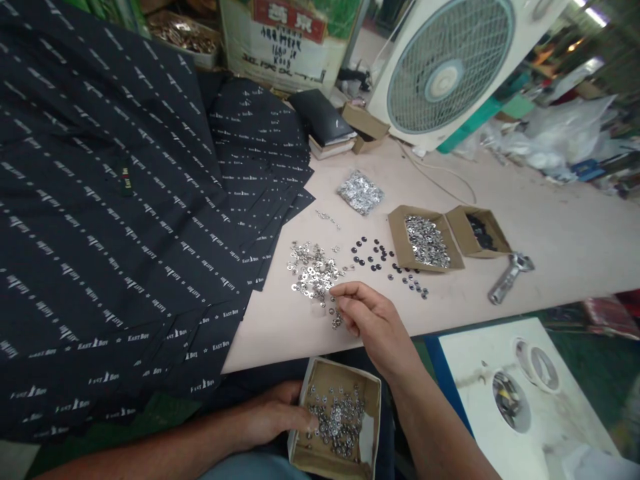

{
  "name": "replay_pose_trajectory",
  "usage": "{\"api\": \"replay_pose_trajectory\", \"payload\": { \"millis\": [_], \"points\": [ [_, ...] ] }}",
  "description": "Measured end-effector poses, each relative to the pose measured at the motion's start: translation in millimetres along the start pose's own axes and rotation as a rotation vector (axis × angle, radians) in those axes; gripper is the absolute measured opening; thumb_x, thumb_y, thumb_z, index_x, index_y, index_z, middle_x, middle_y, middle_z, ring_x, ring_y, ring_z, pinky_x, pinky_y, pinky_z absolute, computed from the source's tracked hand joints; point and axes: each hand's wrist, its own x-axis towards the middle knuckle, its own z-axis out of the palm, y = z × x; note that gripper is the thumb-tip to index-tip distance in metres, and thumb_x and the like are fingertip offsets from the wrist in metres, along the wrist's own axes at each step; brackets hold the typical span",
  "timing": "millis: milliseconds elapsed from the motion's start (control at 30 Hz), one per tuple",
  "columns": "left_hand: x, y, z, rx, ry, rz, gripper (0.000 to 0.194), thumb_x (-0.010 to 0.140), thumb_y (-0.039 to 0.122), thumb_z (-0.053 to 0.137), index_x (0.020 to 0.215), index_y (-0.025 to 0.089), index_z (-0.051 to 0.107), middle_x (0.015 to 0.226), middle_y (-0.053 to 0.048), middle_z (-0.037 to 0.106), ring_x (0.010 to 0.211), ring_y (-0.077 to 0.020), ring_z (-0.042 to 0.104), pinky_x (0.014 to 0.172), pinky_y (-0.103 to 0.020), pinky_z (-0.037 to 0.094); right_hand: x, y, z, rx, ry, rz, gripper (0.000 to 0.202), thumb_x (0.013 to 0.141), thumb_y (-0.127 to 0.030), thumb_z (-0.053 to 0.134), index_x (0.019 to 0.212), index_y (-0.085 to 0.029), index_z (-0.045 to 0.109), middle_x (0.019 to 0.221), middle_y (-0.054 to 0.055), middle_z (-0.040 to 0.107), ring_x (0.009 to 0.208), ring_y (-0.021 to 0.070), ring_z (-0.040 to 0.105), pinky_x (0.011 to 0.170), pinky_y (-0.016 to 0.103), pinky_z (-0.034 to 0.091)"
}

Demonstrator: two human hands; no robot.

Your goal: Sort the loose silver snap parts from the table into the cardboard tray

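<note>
My left hand grips the left wall of a small cardboard box below the table edge, its thumb over the rim. Loose metal snap fasteners lie inside the box. Above it, my right hand reaches over the table, thumb and index fingertips pinched together at the right side of a pile of shiny snap parts. Whatever may be between those fingertips is too small to make out. A few snap pieces lie just under the right fingers. Dark round snap caps are scattered farther right.
Black printed fabric covers the table's left side. Behind the pile lies a bag of metal parts. Two open boxes of parts and a metal hand tool are at right. A fan stands at the back.
</note>
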Motion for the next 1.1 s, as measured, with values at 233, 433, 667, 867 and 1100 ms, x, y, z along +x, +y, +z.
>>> {"api": "replay_pose_trajectory", "payload": {
  "millis": [233, 433, 667, 867, 1100],
  "points": [
    [1, -1, -0.7, -0.010, -0.004, 0.002, 0.058, 0.079, 0.027, 0.072, 0.134, 0.012, 0.068, 0.122, -0.016, 0.073, 0.114, -0.0320, 0.069, 0.104, -0.041, 0.048, 13, -5, 11, -0.616, 0.034, -0.289, 0.016, 0.093, -0.032, 0.063, 0.101, -0.023, 0.075, 0.068, -0.002, 0.062, 0.061, 0.0147, 0.055, 0.061, 0.029, 0.041],
    [2, -1, -1.9, -0.021, -0.013, 0.006, 0.058, 0.078, 0.028, 0.072, 0.134, 0.012, 0.068, 0.124, -0.016, 0.072, 0.117, -0.0343, 0.068, 0.106, -0.044, 0.046, -5, 5, 18, -0.976, 0.064, -0.524, 0.023, 0.098, -0.028, 0.057, 0.112, -0.024, 0.074, 0.098, 0.003, 0.077, 0.087, 0.0220, 0.072, 0.074, 0.034, 0.050],
    [0, 1, -1.4, -0.014, -0.006, 0.017, 0.054, 0.079, 0.026, 0.071, 0.132, 0.012, 0.069, 0.119, -0.014, 0.074, 0.108, -0.0300, 0.071, 0.102, -0.040, 0.048, -26, 5, 11, -0.904, 0.028, -0.477, 0.016, 0.097, -0.025, 0.059, 0.102, -0.027, 0.074, 0.090, -0.001, 0.075, 0.081, 0.0177, 0.071, 0.070, 0.030, 0.048],
    [0, 3, -0.2, -0.012, 0.034, 0.003, 0.054, 0.078, 0.026, 0.073, 0.130, 0.014, 0.070, 0.115, -0.012, 0.076, 0.103, -0.0271, 0.072, 0.099, -0.036, 0.050, -17, 7, 10, -0.945, 0.096, -0.479, 0.025, 0.098, -0.030, 0.059, 0.118, -0.025, 0.072, 0.100, 0.002, 0.077, 0.083, 0.0194, 0.072, 0.073, 0.032, 0.050],
    [-1, 4, -0.2, 0.002, 0.019, 0.005, 0.052, 0.079, 0.026, 0.071, 0.129, 0.013, 0.071, 0.114, -0.012, 0.076, 0.104, -0.0277, 0.071, 0.101, -0.038, 0.049, -18, 7, 16, -0.951, 0.018, -0.436, 0.016, 0.098, -0.030, 0.060, 0.105, -0.026, 0.074, 0.103, 0.002, 0.078, 0.094, 0.0220, 0.073, 0.079, 0.033, 0.051]
  ]
}}
